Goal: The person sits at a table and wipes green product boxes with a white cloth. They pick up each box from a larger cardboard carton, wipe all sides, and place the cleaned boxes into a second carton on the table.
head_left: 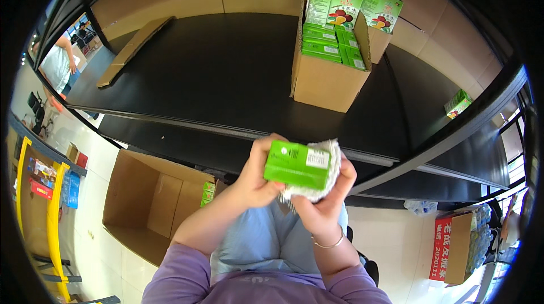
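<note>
"Where is the green box?"

"From here, I see the small green box (297,165) in both hands, in front of the person's body, near the edge of a black shelf (226,66)."

"How is it gripped?"

"The left hand (252,178) pinches its left end, thumb on the near side, fingers curled round the far side. The right hand (324,209) cups a white cloth (335,156) against the right end, fingers and thumb closed around it."

"And around them?"

"On the shelf, an open cardboard box (328,84) holds more green boxes. Another green package (458,104) sits apart at the shelf's right. On the floor, left, a large carton (127,190) stands open."
</note>
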A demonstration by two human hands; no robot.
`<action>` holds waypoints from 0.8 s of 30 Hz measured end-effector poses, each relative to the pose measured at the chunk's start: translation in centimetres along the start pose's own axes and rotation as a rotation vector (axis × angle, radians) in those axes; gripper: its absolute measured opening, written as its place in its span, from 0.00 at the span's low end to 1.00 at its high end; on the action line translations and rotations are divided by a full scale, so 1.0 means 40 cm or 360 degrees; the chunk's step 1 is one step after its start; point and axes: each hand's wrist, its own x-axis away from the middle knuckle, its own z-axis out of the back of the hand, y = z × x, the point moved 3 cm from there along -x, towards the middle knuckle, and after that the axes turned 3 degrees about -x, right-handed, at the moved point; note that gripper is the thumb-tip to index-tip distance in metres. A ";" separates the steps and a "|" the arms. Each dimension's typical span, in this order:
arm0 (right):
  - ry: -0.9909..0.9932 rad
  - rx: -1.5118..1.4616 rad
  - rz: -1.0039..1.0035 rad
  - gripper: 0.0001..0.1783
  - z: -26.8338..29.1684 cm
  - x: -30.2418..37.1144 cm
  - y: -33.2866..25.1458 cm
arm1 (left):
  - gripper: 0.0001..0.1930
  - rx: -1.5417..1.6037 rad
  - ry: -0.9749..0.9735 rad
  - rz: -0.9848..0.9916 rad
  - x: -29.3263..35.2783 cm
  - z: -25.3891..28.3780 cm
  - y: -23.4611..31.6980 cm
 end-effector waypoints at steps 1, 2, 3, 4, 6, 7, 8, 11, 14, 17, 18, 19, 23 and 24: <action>-0.0009 -0.0039 0.0004 0.42 -0.001 0.020 -0.011 | 0.34 0.0016 -0.0030 -0.0073 0.014 -0.005 0.018; -0.0018 -0.0078 0.0008 0.42 -0.002 0.036 -0.020 | 0.35 0.0033 -0.0077 -0.0103 0.028 -0.006 0.027; -0.0063 0.0015 0.0053 0.44 0.000 0.050 -0.028 | 0.35 0.0070 -0.0066 -0.0106 0.043 -0.011 0.038; -0.0072 0.0004 0.0063 0.43 0.000 0.062 -0.039 | 0.35 0.0106 -0.0053 -0.0109 0.054 -0.014 0.052; -0.0118 -0.0041 0.0035 0.42 -0.004 0.084 -0.053 | 0.34 0.0057 -0.0105 -0.0176 0.067 -0.001 0.080; -0.0147 -0.0069 0.0038 0.42 -0.009 0.088 -0.061 | 0.34 0.0032 -0.0128 -0.0209 0.071 0.009 0.093; -0.0177 -0.0099 0.0040 0.41 -0.016 0.087 -0.070 | 0.34 0.0021 -0.0197 -0.0217 0.072 0.020 0.104; -0.0277 -0.0198 0.0056 0.40 -0.043 0.087 -0.087 | 0.33 0.0032 -0.0296 -0.0172 0.075 0.050 0.138; -0.0300 -0.0233 0.0064 0.38 -0.067 0.096 -0.096 | 0.33 0.0129 -0.0407 -0.0033 0.078 0.062 0.163; -0.0372 -0.0134 0.0090 0.37 -0.073 0.101 -0.104 | 0.34 0.0343 -0.0402 0.0181 0.091 0.063 0.170; -0.0380 -0.0103 0.0089 0.37 -0.073 0.102 -0.106 | 0.35 0.0374 -0.0425 0.0182 0.091 0.063 0.170; -0.0387 -0.0070 0.0089 0.37 -0.073 0.104 -0.108 | 0.35 0.0405 -0.0449 0.0182 0.090 0.065 0.166; -0.0393 0.0384 0.0171 0.32 -0.073 0.107 -0.130 | 0.41 0.0521 -0.0507 0.0444 0.106 0.072 0.156; -0.0382 0.0443 0.0194 0.32 -0.075 0.111 -0.131 | 0.44 0.0576 -0.0519 0.0447 0.104 0.069 0.159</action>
